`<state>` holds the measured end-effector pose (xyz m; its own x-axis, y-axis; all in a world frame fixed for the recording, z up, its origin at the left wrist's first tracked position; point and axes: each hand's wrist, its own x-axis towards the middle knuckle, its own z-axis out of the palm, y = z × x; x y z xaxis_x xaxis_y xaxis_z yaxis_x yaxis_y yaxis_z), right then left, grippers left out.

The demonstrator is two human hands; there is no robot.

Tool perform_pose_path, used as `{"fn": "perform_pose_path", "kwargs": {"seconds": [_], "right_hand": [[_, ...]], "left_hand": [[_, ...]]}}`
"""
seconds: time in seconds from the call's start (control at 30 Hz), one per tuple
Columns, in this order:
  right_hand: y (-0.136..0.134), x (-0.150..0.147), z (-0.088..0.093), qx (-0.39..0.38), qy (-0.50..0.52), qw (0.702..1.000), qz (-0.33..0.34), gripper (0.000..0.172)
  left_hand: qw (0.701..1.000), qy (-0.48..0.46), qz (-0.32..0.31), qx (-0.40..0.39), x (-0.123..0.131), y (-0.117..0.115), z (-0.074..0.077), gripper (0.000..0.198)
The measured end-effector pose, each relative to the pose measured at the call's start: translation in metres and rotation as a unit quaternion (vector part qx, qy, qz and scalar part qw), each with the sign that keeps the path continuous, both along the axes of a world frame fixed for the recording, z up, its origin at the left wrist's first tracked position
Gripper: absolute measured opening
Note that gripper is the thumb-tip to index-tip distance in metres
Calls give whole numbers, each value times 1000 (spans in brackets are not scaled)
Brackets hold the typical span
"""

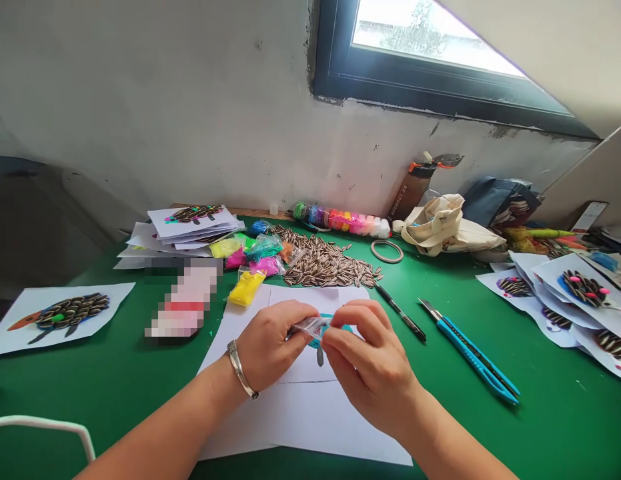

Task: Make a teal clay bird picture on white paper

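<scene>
Over the white sheets of paper (325,420), my left hand (271,343) pinches a small clear plastic bag (313,325) between thumb and fingers. The fingertips of my right hand (370,353) close on the bag's other side. What is inside the bag cannot be made out. Beneath it, a teal shape (315,344) with a dark grey piece (320,358) shows on the paper, mostly covered by my hands. Just beyond the paper lies a pile of striped sunflower seeds (325,260). A yellow clay packet (247,288) rests at the paper's upper left corner.
On the right are a black pen (400,313), a blue utility knife (470,353), a tape roll (387,251) and seed pictures (580,293). Another seed picture (65,317) and a paper stack (185,230) are left. A bottle (413,187) and cloth bag (445,227) stand behind.
</scene>
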<state>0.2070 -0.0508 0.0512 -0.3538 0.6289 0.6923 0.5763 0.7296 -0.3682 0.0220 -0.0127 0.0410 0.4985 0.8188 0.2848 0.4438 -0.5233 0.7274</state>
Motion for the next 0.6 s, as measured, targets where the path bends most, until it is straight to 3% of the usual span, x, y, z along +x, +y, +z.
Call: {"fn": "perform_pose_path", "kwargs": {"seconds": [0.23,0.6], "right_hand": [[5,10,-3,-15,-19,999,22,39],[7,16,-3,-53,-93,994,24,37]], "left_hand": [[1000,17,-19,14,0,-1,2,14],[996,64,-47,-40,0,-1,3,16]]}}
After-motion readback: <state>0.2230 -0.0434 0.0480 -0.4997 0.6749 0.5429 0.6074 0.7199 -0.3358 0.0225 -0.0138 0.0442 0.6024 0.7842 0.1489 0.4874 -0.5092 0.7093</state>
